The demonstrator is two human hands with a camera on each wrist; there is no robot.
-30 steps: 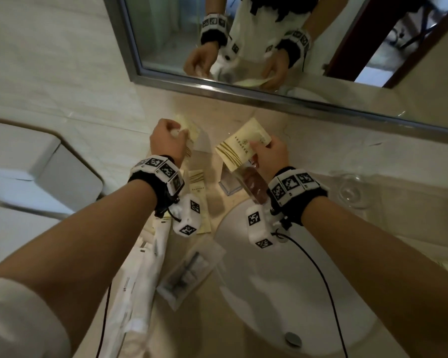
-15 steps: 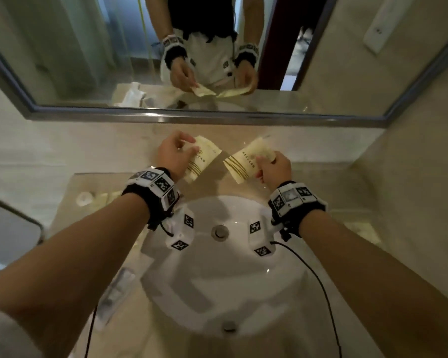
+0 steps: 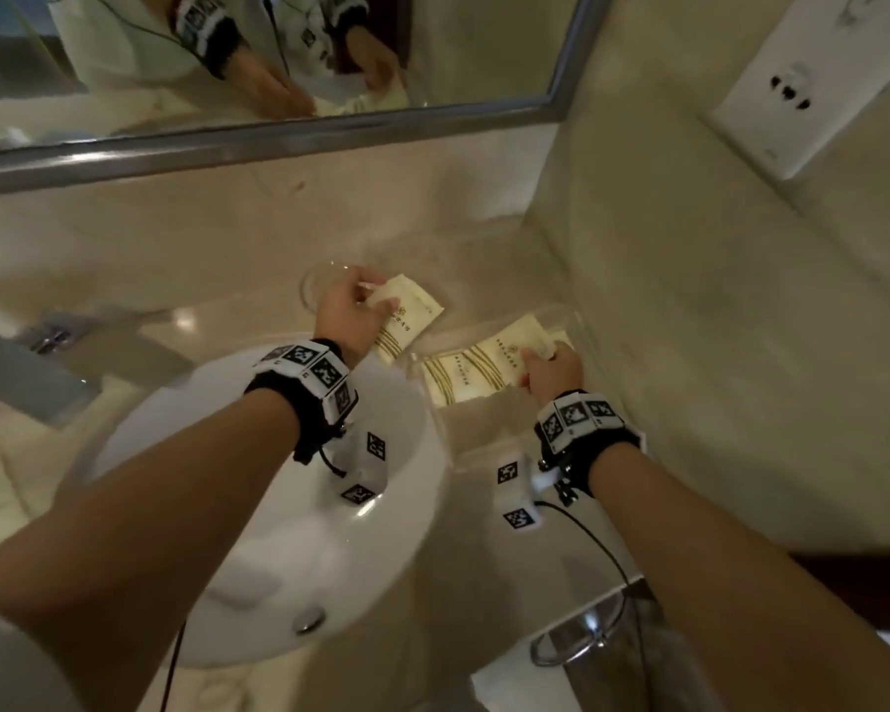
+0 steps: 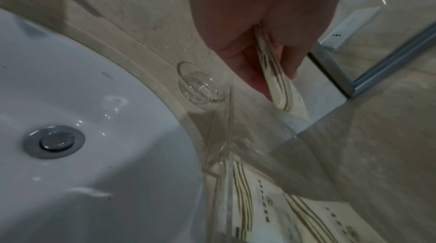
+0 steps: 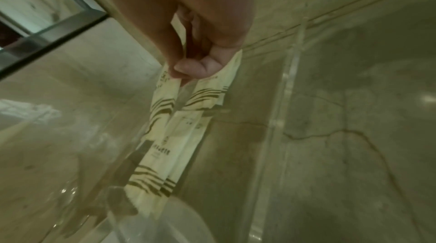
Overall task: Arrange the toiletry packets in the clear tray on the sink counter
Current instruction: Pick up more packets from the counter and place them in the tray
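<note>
A clear tray (image 3: 489,429) stands on the counter right of the basin, against the side wall. My right hand (image 3: 538,354) pinches a cream striped packet (image 3: 507,352) by its far end, low inside the tray. It lies partly over a second packet (image 3: 456,377) in the tray. In the right wrist view my right hand (image 5: 186,73) holds the packet (image 5: 207,92) above the lower packet (image 5: 165,155). My left hand (image 3: 376,300) grips another cream packet (image 3: 409,321) just left of the tray's far end. My left hand (image 4: 273,79) has the packet (image 4: 278,96) edge-on past the tray wall (image 4: 227,135).
A small glass dish (image 3: 317,287) sits on the counter right behind my left hand, near the tray corner. The white basin (image 3: 258,531) with its drain (image 3: 307,620) lies left of the tray, the faucet (image 3: 47,352) further left. A mirror (image 3: 278,69) runs behind; a towel ring (image 3: 581,644) hangs below the counter edge.
Both hands and the view have swung right, from above the basin to the tray. The right hand has brought its packet down into the tray; the left still holds its packet.
</note>
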